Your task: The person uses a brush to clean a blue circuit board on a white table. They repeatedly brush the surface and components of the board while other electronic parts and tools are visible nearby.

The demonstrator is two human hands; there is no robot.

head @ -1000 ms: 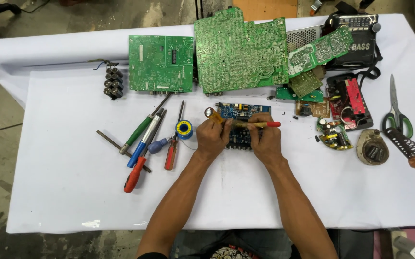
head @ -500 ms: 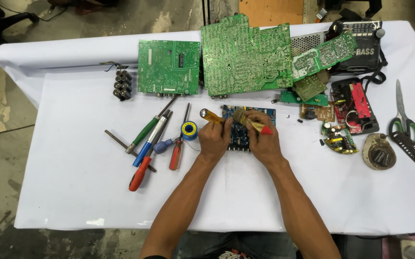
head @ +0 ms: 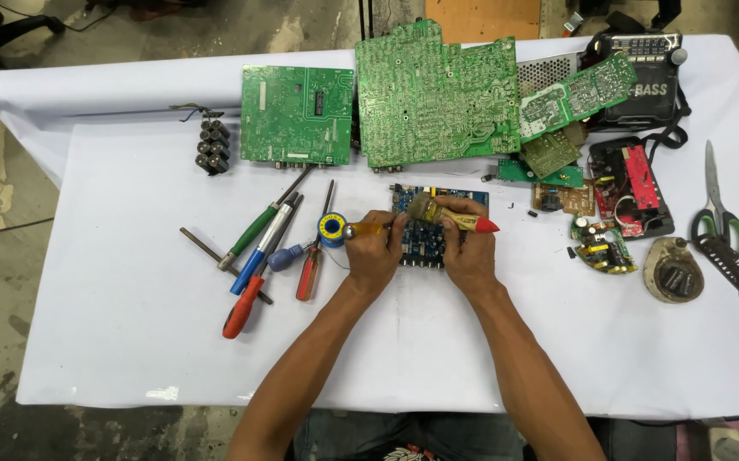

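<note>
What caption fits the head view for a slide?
Two hands, left and right, hold a small brush over a blue circuit board on a white table.

Free room: bare white desk from 4 through 8 o'clock of the blue circuit board, broken only by the two forearms. Obstacles: at 9 o'clock, just beside the left hand, solder spool and fanned screwdrivers; at 12 o'clock, large green boards close above; at 2 to 3 o'clock, small boards, round holder, scissors. Right hand holds a brush across the board.
</note>
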